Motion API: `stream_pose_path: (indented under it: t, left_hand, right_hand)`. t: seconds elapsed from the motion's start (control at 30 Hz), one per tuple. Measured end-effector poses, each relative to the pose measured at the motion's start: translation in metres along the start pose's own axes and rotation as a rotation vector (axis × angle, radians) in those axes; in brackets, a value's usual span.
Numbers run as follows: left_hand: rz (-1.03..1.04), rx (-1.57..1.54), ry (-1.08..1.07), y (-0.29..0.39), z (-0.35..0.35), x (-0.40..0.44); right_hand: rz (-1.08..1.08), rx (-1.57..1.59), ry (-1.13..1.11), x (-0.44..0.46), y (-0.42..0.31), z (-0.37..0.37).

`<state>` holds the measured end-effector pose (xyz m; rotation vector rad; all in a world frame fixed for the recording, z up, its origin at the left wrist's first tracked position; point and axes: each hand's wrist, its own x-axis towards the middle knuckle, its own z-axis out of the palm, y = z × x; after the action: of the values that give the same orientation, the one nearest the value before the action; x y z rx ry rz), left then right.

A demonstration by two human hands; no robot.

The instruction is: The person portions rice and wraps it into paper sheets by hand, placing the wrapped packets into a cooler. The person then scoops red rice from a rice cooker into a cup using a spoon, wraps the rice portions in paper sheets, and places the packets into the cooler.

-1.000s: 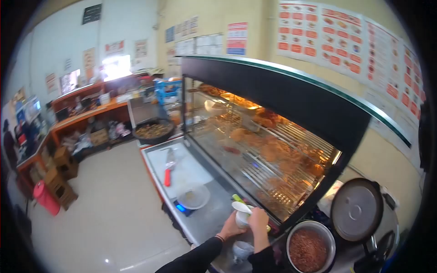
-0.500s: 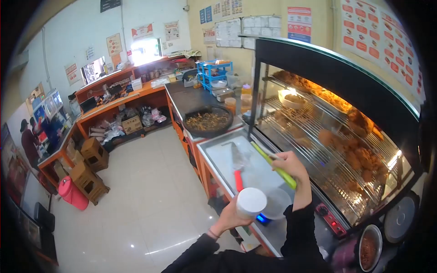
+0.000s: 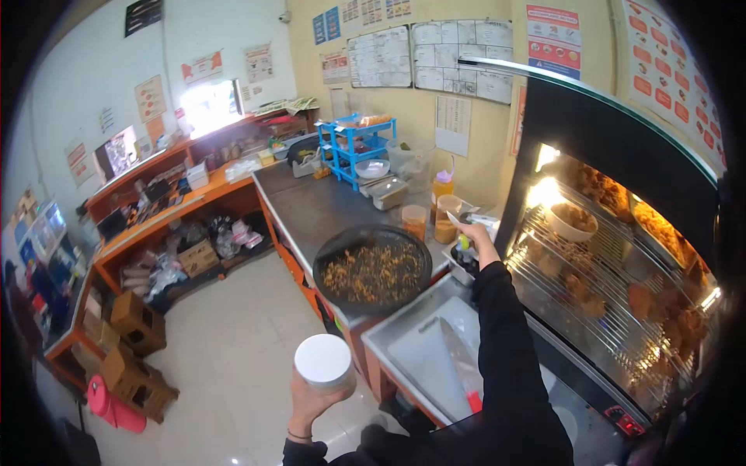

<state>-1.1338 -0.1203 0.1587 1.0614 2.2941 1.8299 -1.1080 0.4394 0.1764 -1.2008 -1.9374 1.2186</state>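
My left hand [image 3: 317, 404] is wrapped round a white-lidded round tub [image 3: 323, 359], held upright over the floor. Stretched far forward, my right hand [image 3: 478, 235] is closed on green tongs [image 3: 465, 242], partly hidden by the fingers. They are above a small metal container [image 3: 464, 273] with dark contents, beside jars of orange sauce [image 3: 414, 223]. Under my right arm lies a metal tray [image 3: 388, 342] holding a white board and a wide-bladed knife [image 3: 458, 349] with a red handle. A large dark stone dish [image 3: 373, 268] of chopped brown food stands left of that hand.
A lit glass warming cabinet [image 3: 606, 264] with fried pieces on racks fills the right side. Blue stacked shelves [image 3: 357, 151] and a lidded metal box [image 3: 385, 192] stand on the back counter. Brown stools [image 3: 138, 380] and a pink bin [image 3: 116, 404] are at the left.
My right hand has moved forward from above the tray to the jars with the tongs. My left hand has moved left with the tub, away from the scale. The view has turned and come closer.
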Motion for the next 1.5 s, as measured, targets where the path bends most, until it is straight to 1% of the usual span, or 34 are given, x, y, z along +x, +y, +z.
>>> stream_pose_path:
  t: [0.07, 0.1, 0.17, 0.23, 0.27, 0.3, 0.33, 0.37, 0.4, 0.43, 0.47, 0.5, 0.53, 0.57, 0.63, 0.7, 0.73, 0.77, 0.83, 0.9, 0.93, 0.97, 1.03, 1.13, 1.23, 1.33, 1.37, 1.43, 1.5]
  left_hand:
    - [0.026, -0.063, 0.0, -0.009, -0.004, 0.058]
    - [0.031, -0.092, -0.008, -0.017, -0.005, 0.085]
    - [0.029, -0.079, -0.056, -0.038, -0.008, 0.139]
    - [0.054, -0.07, -0.11, -0.05, -0.005, 0.194]
    - [0.071, -0.077, -0.088, -0.053, 0.002, 0.22]
    - [0.086, -0.085, -0.118, -0.049, 0.01, 0.245]
    - [0.11, -0.095, -0.146, -0.043, 0.021, 0.273]
    - [0.139, -0.106, -0.173, -0.039, 0.03, 0.3]
    - [0.188, -0.157, -0.196, -0.051, 0.044, 0.328]
    - [0.247, -0.146, -0.187, -0.059, 0.061, 0.359]
    - [0.305, -0.137, -0.179, -0.064, 0.079, 0.39]
    - [0.315, -0.191, -0.22, -0.062, 0.1, 0.421]
    - [0.323, -0.246, -0.261, -0.061, 0.121, 0.453]
    - [0.35, -0.253, -0.221, -0.056, 0.144, 0.477]
    - [0.307, -0.503, -0.332, -0.072, 0.204, 0.531]
    - [0.381, -0.42, -0.35, -0.098, 0.266, 0.574]
    - [0.417, -0.388, -0.354, -0.106, 0.292, 0.588]
    - [0.415, -0.405, -0.422, -0.11, 0.311, 0.595]
    - [0.405, -0.439, -0.55, -0.123, 0.347, 0.605]
    - [0.395, -0.431, -0.676, -0.151, 0.383, 0.613]
    - [0.382, -0.417, -0.739, -0.17, 0.4, 0.613]
    - [0.319, -0.442, -0.83, -0.194, 0.422, 0.611]
    - [0.189, -0.486, -1.006, -0.235, 0.465, 0.605]
    - [-0.1, -0.654, -1.296, -0.262, 0.485, 0.593]
    - [-0.049, -0.564, -1.44, -0.253, 0.483, 0.596]
    - [-0.375, -0.613, -1.396, -0.223, 0.464, 0.607]
    - [-0.172, -0.554, -1.293, -0.212, 0.46, 0.605]
    - [0.228, -0.425, -1.069, -0.187, 0.457, 0.604]
    - [0.517, -0.102, -0.975, -0.161, 0.46, 0.599]
  right_hand:
    - [-0.022, 0.351, -0.134, 0.014, 0.008, 0.0]
    - [0.022, 0.484, -0.153, -0.006, -0.007, -0.003]
    - [0.228, 0.389, -0.131, 0.028, 0.029, 0.003]
    - [0.419, 0.113, -0.177, 0.064, 0.061, 0.011]
    - [0.5, -0.117, -0.233, 0.083, 0.07, 0.014]
    - [0.574, -0.346, -0.291, 0.091, 0.065, 0.014]
    - [0.567, -0.41, -0.331, 0.086, 0.068, 0.012]
    - [0.458, -0.551, -0.324, 0.093, 0.08, 0.015]
    - [0.351, -0.699, -0.303, 0.093, 0.08, 0.018]
    - [0.261, -0.767, -0.137, 0.089, 0.083, 0.018]
    - [0.288, -0.776, 0.0, 0.067, 0.05, 0.018]
    - [0.319, -0.782, 0.137, 0.05, 0.024, 0.019]
    - [0.287, -0.784, 0.245, 0.05, 0.028, 0.019]
    - [0.226, -0.793, 0.241, 0.041, 0.022, 0.017]
    - [0.101, -0.804, 0.256, 0.0, -0.026, 0.011]
    - [0.124, -0.563, 0.209, -0.043, -0.081, 0.013]
    - [0.05, -0.51, 0.252, -0.055, -0.087, 0.015]
    - [-0.022, -0.466, 0.292, -0.069, -0.087, 0.02]
    - [0.118, -0.279, 0.219, -0.095, -0.09, 0.023]
    - [0.236, -0.129, 0.27, -0.125, -0.12, 0.03]
    - [0.223, -0.1, 0.321, -0.137, -0.122, 0.034]
    - [0.211, -0.071, 0.366, -0.15, -0.119, 0.036]
    - [0.279, -0.103, 0.48, -0.178, -0.112, 0.041]
    - [0.329, -0.093, 0.635, -0.22, -0.114, 0.049]
    - [0.377, -0.057, 0.721, -0.254, -0.124, 0.056]
    - [0.449, 0.047, 0.826, -0.273, -0.13, 0.065]
    - [0.467, 0.069, 0.86, -0.275, -0.132, 0.067]
    - [0.431, 0.027, 0.818, -0.274, -0.125, 0.071]
    - [0.398, -0.009, 0.775, -0.267, -0.112, 0.079]
